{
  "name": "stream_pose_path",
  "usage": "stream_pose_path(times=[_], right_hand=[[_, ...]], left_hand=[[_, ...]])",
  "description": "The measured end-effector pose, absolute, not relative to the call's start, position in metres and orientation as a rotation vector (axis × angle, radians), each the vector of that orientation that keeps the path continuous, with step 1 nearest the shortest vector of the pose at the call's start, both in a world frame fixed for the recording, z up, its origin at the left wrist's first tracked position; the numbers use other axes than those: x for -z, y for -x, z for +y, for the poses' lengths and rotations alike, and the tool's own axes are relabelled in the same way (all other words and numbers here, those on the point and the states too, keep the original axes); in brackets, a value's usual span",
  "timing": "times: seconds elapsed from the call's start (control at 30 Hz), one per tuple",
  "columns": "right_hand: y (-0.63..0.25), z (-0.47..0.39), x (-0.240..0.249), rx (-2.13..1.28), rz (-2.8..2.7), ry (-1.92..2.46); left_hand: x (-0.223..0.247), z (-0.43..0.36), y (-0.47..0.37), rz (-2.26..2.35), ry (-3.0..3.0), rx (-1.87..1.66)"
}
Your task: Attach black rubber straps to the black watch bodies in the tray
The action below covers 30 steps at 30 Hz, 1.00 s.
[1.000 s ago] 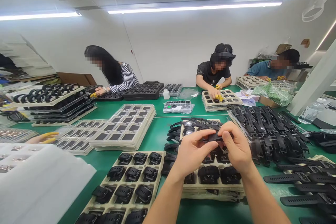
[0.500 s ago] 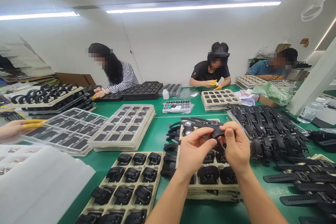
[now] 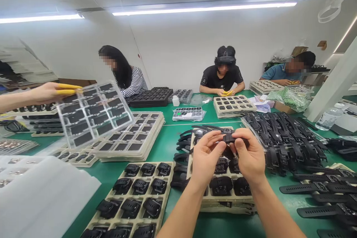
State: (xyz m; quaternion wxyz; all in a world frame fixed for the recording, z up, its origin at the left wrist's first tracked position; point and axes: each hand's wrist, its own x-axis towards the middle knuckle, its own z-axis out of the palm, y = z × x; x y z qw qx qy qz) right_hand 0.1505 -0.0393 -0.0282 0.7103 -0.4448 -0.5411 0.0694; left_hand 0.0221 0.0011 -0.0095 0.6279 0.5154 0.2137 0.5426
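Table [image 3: 173, 148], green, is mostly hidden under trays and watches, and is cut off by the bottom edge. White sheet [image 3: 55, 193] is cut off at the lower left. Stacked trays [image 3: 228, 205] are seen below the two hands, their upper part partly covered by the wrists and fingers. Beside them, a watch tray [image 3: 168, 189] is cropped at the bottom, black watches lying in its compartments. Clear tray [image 3: 86, 116] is held up, tilted, by a co-worker's hand [image 3: 52, 91] with yellow-covered fingers; that arm is cut off at the left. Loose watches [image 3: 329, 193] at the right are cropped by the edge.

Above the stacked trays, a black strap [image 3: 229, 138] is pinched by the fingers of both the left hand [image 3: 205, 156] and the right hand [image 3: 251, 156]. Its ends are covered by the fingers, and whether a case is attached cannot be made out.
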Motion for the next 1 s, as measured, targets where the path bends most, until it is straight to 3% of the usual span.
stream_pose_path(times=[0.8, 1.0], right_hand=[[-0.156, -0.045, 0.017, -0.363, -1.452, 0.948], [-0.154, -0.044, 0.014, -0.322, -1.376, 0.915]], left_hand=[[0.017, 0.005, -0.022, 0.482, -1.310, -1.324], [0.015, 0.010, -0.013, 0.363, -1.687, -1.281]])
